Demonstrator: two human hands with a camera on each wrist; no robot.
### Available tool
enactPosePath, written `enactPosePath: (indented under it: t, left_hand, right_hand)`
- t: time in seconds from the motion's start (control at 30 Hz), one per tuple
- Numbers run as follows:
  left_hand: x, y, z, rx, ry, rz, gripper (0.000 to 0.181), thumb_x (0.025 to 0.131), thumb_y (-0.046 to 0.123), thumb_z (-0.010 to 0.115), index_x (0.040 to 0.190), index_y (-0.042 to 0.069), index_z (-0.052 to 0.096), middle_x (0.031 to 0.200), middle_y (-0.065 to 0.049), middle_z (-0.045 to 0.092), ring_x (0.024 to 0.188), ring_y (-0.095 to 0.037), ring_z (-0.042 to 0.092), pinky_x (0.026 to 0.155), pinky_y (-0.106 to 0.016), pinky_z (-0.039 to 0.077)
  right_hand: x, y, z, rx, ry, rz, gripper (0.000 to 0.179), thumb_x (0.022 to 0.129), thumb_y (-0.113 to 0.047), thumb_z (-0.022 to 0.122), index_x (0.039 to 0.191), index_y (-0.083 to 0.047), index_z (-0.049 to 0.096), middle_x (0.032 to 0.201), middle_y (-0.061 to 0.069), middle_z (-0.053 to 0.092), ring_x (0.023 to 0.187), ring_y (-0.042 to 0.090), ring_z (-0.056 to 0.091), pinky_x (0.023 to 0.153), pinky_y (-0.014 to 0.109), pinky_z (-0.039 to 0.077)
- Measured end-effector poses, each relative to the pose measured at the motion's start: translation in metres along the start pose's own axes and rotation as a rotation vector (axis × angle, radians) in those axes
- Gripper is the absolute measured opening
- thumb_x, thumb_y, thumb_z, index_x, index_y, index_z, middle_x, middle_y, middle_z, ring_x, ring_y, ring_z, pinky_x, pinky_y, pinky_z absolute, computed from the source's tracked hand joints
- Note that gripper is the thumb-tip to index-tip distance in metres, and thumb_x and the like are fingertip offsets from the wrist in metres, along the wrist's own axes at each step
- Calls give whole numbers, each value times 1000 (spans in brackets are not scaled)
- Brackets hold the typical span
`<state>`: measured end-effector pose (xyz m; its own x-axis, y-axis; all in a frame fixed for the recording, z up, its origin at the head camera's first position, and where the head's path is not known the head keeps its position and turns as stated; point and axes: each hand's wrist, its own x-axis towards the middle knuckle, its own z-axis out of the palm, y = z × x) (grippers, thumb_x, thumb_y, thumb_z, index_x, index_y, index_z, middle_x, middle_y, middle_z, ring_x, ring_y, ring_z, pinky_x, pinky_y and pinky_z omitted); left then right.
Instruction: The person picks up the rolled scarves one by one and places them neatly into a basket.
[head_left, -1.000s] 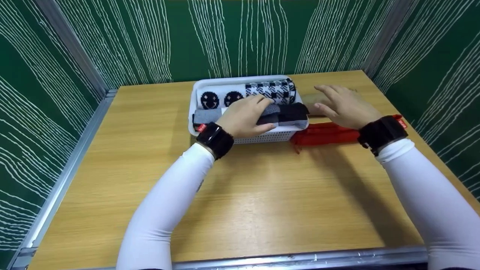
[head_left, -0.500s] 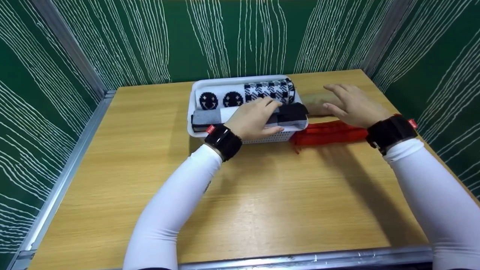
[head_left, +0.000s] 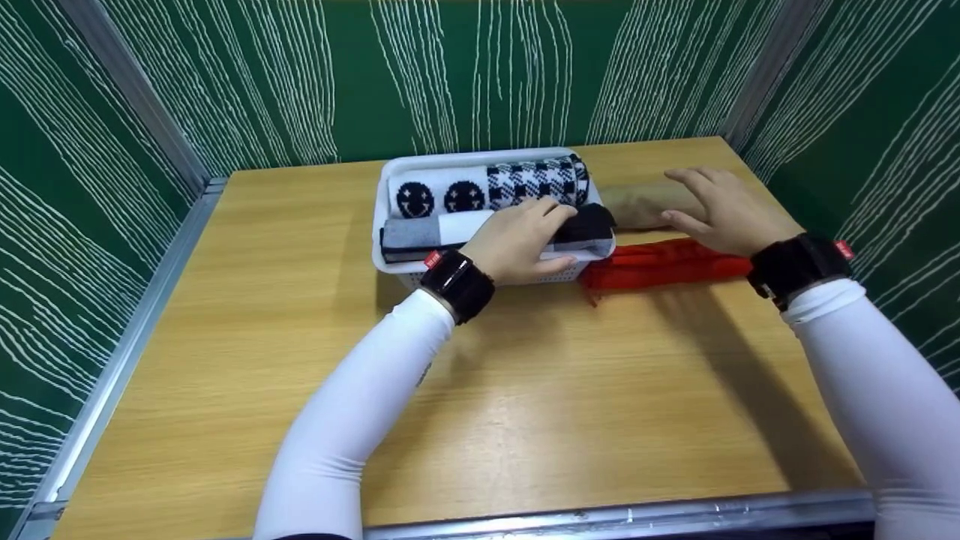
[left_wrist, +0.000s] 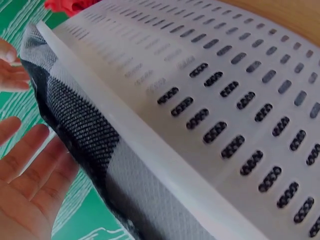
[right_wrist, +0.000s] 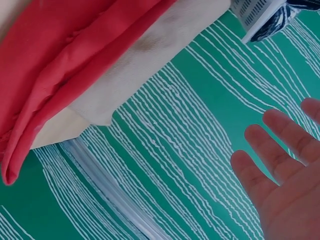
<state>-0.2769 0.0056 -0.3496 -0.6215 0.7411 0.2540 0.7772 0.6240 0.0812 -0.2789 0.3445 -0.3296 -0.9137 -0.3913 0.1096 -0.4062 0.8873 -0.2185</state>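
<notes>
A white perforated plastic basket (head_left: 397, 262) stands at the back middle of the table. In it lies a knit roll with black smiley faces (head_left: 414, 199) and a black-and-white checked part (head_left: 536, 180). In front of that lies a folded grey, white and black knit cloth (head_left: 411, 232). My left hand (head_left: 517, 240) is over this cloth's right half, its fingers loosely extended; the left wrist view shows them beside the cloth's edge, and contact is unclear. My right hand (head_left: 727, 210) hovers right of the basket with straight, spread fingers and nothing in them.
Right of the basket lies a folded red cloth (head_left: 660, 266); behind it is a folded beige cloth (head_left: 637, 206), partly hidden by my right hand. Green panels (head_left: 300, 82) with white lines enclose the table (head_left: 480, 420) at the back and sides. A metal rail (head_left: 630, 517) edges the front.
Both hands have drifted to the right. My left hand has slid along above the grey and black cloth, while the right has moved away from the basket. The basket and cloths stay in place.
</notes>
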Motion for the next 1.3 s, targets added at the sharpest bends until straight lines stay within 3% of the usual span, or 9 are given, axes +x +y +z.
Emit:
enactPosePath:
  t: [0.8, 1.13, 1.3]
  left_hand:
    - [14, 18, 7, -17, -35, 57, 65, 106, 54, 65, 153, 11, 55, 148, -8, 61, 137, -25, 60, 119, -37, 50]
    - [21, 30, 10, -7, -31, 101, 66, 104, 53, 68, 153, 10, 55, 146, -7, 61, 134, -22, 60, 112, -34, 53]
    - [26, 36, 13, -2, -55, 110, 71, 101, 53, 73, 155, 10, 53, 148, -6, 59, 139, -21, 57, 116, -32, 51]
  right_hand:
    - [-14, 21, -1, -62, -29, 68, 76, 108, -42, 65, 168, -5, 36, 164, 37, 40, 149, 60, 39, 117, 79, 35]
    - [-18, 28, -1, -77, -36, 73, 80, 101, -28, 76, 168, -6, 37, 165, 37, 39, 147, 61, 41, 114, 80, 38]
    - [-19, 31, 0, -91, -53, 85, 81, 97, -20, 80, 166, -5, 40, 165, 37, 39, 145, 61, 42, 113, 80, 39]
